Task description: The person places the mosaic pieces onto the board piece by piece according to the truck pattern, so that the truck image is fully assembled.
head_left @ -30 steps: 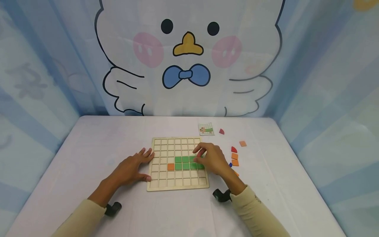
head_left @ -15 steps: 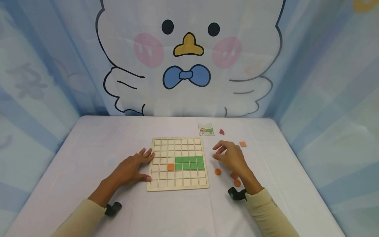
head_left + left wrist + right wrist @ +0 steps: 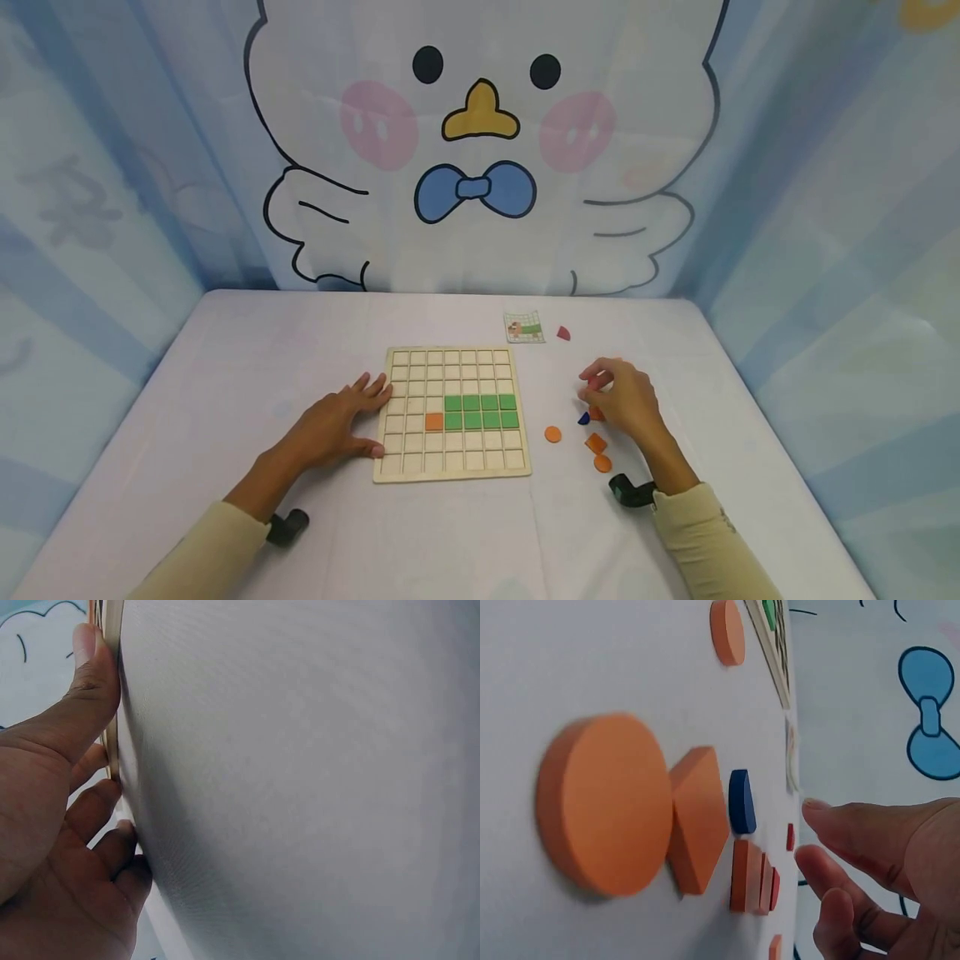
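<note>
My left hand (image 3: pixel 341 425) lies spread at the left edge of a wooden grid board (image 3: pixel 405 467), thumb and fingertips touching it. In the left wrist view the thumb (image 3: pixel 94 682) is extended against the board's edge. On the board, green square tiles (image 3: pixel 480 412) fill two rows beside one orange square tile (image 3: pixel 434 422). My right hand (image 3: pixel 622 398) hovers over loose pieces right of the board. In the right wrist view its thumb and index finger are apart, with nothing between them. Below it lie orange square tiles (image 3: pixel 744 877), a red piece (image 3: pixel 775 889) and a blue piece (image 3: pixel 742 802).
Two orange discs (image 3: pixel 552 434) (image 3: pixel 602 463) and another orange square tile (image 3: pixel 596 443) lie nearer me. Behind the board are a small picture card (image 3: pixel 523 327) and a red quarter-round piece (image 3: pixel 563 333). A printed curtain (image 3: pixel 480 250) hangs behind the table.
My right hand has moved right, from above the green tiles to over the loose pieces, uncovering the board's right side. My left hand stays at the board's edge.
</note>
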Motion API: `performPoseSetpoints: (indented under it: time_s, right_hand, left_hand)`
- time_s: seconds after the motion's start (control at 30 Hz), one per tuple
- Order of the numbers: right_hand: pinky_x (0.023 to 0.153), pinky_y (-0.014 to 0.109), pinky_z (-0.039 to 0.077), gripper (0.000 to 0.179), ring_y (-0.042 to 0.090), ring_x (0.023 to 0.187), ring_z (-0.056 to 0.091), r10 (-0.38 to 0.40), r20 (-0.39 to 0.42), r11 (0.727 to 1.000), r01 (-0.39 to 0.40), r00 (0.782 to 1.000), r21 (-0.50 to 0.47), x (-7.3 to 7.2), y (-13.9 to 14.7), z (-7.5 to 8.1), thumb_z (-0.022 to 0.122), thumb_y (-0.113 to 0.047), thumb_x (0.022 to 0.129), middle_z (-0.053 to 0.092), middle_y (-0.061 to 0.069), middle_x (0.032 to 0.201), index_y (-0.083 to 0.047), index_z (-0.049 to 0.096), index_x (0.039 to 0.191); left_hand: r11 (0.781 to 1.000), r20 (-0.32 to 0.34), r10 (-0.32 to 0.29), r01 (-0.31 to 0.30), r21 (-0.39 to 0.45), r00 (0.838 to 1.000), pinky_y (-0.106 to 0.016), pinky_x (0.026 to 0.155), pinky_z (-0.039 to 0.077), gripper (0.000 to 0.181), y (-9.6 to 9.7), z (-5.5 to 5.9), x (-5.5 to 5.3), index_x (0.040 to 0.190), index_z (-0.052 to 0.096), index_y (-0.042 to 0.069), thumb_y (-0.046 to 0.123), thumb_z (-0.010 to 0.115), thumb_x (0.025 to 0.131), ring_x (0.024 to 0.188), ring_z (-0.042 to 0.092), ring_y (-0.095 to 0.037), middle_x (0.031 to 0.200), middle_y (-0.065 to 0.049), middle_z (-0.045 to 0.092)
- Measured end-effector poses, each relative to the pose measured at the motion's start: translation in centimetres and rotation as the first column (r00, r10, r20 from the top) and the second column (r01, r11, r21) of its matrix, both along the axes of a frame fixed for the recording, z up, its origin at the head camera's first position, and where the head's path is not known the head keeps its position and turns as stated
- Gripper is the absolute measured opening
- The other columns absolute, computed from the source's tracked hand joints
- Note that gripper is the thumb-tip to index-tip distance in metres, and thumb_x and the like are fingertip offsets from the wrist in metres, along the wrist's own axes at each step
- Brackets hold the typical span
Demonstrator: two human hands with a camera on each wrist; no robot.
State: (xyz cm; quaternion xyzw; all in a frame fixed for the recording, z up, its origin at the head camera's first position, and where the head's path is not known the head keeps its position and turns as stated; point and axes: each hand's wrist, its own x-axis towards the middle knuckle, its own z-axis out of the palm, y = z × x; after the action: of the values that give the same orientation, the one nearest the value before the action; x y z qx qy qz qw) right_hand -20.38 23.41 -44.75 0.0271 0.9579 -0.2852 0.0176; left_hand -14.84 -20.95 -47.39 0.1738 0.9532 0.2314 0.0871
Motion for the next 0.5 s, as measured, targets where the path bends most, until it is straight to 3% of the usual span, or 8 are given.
performPoseSetpoints:
  time_s: [0.23, 0.5]
  right_hand:
    - [0.079, 0.043, 0.054, 0.026, 0.034, 0.104, 0.066, -0.037, -0.006, 0.998, 0.037, 0.999, 0.042, 0.1, 1.6, -0.4, 0.079, -0.024, 0.097, 0.077, 0.015, 0.108, -0.011, 0.074, 0.119]
    - [0.071, 0.037, 0.053, 0.027, 0.03, 0.092, 0.068, -0.059, 0.032, 0.993, 0.056, 0.998, 0.099, -0.1, 1.7, -0.6, 0.082, -0.023, 0.094, 0.077, 0.014, 0.102, -0.008, 0.075, 0.115]
  left_hand:
    - [1.0, -0.003, 0.001, -0.001, -0.002, 1.0, -0.073, 0.121, 0.032, 0.103, -0.1, -0.2, -0.1, 0.162, 0.043, 0.012, 0.044, 0.092, 0.077, 0.161, 0.026, -0.047, 0.173, -0.013, 0.033]
    - [1.0, -0.006, -0.006, 0.006, -0.003, 1.0, -0.073, 0.121, 0.033, 0.102, -0.1, -0.2, -0.1, 0.162, 0.043, 0.011, 0.044, 0.091, 0.078, 0.161, 0.027, -0.047, 0.173, -0.014, 0.033]
